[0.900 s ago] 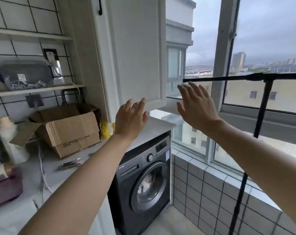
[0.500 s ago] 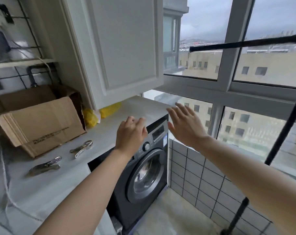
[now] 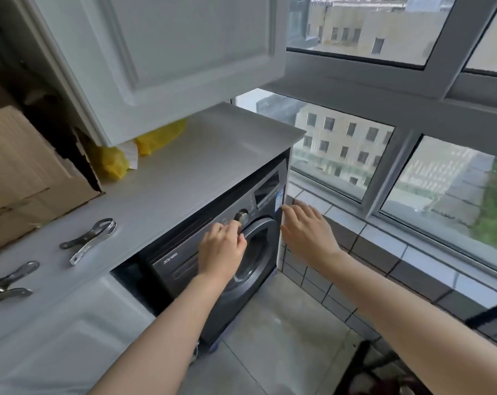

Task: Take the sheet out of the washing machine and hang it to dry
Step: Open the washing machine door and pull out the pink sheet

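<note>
The dark grey washing machine (image 3: 184, 260) stands under the white counter (image 3: 201, 155), with its round door (image 3: 258, 252) closed. No sheet is visible. My left hand (image 3: 221, 249) is at the door's upper left rim, just below the control knob (image 3: 241, 216); its fingers are curled and the tips are hidden, so a grip cannot be judged. My right hand (image 3: 307, 232) hovers with spread fingers at the machine's right edge, holding nothing. A black drying rack (image 3: 364, 363) shows at the bottom right.
Two metal clips (image 3: 90, 238) (image 3: 5, 280) lie on the counter. A cardboard box (image 3: 28, 172) and yellow bags (image 3: 156, 135) sit behind them. A white cabinet door (image 3: 156, 52) hangs overhead. A tiled low wall (image 3: 384, 252) and windows close off the right.
Both hands dropped from chest height to the front of the washing machine, and my view tilted down. My left hand's fingers went from straight to curled at the door rim.
</note>
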Action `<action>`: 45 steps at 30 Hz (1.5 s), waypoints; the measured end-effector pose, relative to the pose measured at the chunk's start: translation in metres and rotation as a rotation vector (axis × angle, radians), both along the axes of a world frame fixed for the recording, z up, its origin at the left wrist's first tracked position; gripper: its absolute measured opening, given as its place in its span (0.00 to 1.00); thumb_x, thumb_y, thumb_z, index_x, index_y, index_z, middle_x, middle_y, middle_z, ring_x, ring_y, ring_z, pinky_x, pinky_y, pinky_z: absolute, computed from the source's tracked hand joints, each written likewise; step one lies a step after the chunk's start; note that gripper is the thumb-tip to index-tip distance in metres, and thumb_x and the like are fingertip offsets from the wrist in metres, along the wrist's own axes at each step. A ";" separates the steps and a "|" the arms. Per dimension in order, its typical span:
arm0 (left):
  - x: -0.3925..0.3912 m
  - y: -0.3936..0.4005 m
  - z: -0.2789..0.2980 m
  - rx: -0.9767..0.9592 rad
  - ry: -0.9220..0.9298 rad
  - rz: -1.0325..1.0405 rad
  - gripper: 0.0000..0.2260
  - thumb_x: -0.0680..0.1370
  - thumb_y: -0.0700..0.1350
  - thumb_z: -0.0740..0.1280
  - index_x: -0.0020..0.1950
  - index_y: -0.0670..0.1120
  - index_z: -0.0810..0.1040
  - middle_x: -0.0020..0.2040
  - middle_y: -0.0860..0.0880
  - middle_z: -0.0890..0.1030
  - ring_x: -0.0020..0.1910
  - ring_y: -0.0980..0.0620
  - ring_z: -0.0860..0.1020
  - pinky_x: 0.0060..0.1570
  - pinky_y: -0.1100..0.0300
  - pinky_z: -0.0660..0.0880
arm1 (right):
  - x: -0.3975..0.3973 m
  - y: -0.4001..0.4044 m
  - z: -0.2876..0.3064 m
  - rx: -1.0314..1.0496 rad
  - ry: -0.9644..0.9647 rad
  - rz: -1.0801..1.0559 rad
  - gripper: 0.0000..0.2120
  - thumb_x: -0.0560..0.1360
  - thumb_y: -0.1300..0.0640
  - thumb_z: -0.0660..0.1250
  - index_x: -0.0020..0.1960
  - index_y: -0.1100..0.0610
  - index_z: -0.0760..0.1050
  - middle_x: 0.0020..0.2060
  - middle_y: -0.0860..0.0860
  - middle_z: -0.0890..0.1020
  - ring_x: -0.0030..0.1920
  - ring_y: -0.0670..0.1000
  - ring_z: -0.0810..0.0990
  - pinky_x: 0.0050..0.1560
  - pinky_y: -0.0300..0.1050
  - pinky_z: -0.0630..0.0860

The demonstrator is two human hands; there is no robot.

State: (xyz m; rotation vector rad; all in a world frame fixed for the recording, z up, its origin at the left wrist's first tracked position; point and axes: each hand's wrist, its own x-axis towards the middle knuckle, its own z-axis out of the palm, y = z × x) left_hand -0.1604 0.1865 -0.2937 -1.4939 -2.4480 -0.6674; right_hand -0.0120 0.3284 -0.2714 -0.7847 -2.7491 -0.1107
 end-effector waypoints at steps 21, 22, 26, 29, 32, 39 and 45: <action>-0.026 0.131 -0.161 0.133 -1.420 0.818 0.10 0.71 0.45 0.65 0.50 0.45 0.79 0.42 0.47 0.73 0.41 0.48 0.69 0.44 0.57 0.66 | -0.108 0.167 -0.154 -0.524 -0.430 0.206 0.21 0.80 0.48 0.58 0.68 0.59 0.65 0.66 0.56 0.72 0.66 0.58 0.68 0.58 0.53 0.72; -0.030 0.135 -0.166 0.154 -1.466 0.838 0.08 0.69 0.46 0.65 0.46 0.46 0.77 0.40 0.46 0.71 0.41 0.48 0.67 0.44 0.56 0.66 | -0.114 0.170 -0.161 -0.539 -0.447 0.213 0.21 0.80 0.48 0.58 0.67 0.59 0.65 0.65 0.56 0.72 0.65 0.58 0.69 0.56 0.53 0.73; -0.049 0.148 -0.183 0.342 -1.749 0.965 0.07 0.79 0.45 0.66 0.55 0.44 0.77 0.51 0.48 0.79 0.50 0.47 0.76 0.52 0.55 0.73 | -0.136 0.175 -0.187 -0.593 -0.512 0.292 0.28 0.79 0.49 0.60 0.74 0.60 0.57 0.72 0.56 0.64 0.70 0.58 0.65 0.62 0.55 0.71; -0.055 0.154 -0.192 0.487 -1.961 1.002 0.14 0.80 0.48 0.66 0.64 0.45 0.74 0.58 0.45 0.77 0.55 0.45 0.76 0.55 0.53 0.73 | -0.151 0.173 -0.201 -0.570 -0.520 0.331 0.34 0.80 0.48 0.60 0.78 0.59 0.49 0.77 0.54 0.53 0.75 0.58 0.57 0.69 0.56 0.66; -0.056 0.161 -0.202 0.646 -2.076 1.047 0.18 0.80 0.50 0.66 0.67 0.45 0.70 0.63 0.44 0.76 0.61 0.44 0.76 0.56 0.53 0.73 | -0.161 0.174 -0.214 -0.564 -0.498 0.315 0.34 0.80 0.48 0.60 0.78 0.59 0.48 0.77 0.54 0.53 0.76 0.57 0.55 0.71 0.55 0.64; -0.059 0.177 -0.212 0.980 -2.129 1.043 0.20 0.81 0.49 0.63 0.72 0.44 0.67 0.68 0.43 0.74 0.65 0.43 0.75 0.64 0.52 0.72 | -0.164 0.183 -0.237 -0.514 -0.475 0.364 0.35 0.78 0.49 0.63 0.78 0.56 0.50 0.77 0.51 0.55 0.74 0.58 0.56 0.70 0.55 0.66; -0.053 0.183 -0.214 1.004 -2.059 1.029 0.18 0.83 0.47 0.58 0.71 0.42 0.67 0.70 0.41 0.72 0.68 0.42 0.72 0.63 0.53 0.70 | -0.167 0.196 -0.238 -0.603 -0.375 0.392 0.28 0.75 0.56 0.65 0.73 0.54 0.62 0.71 0.52 0.65 0.70 0.58 0.66 0.64 0.55 0.70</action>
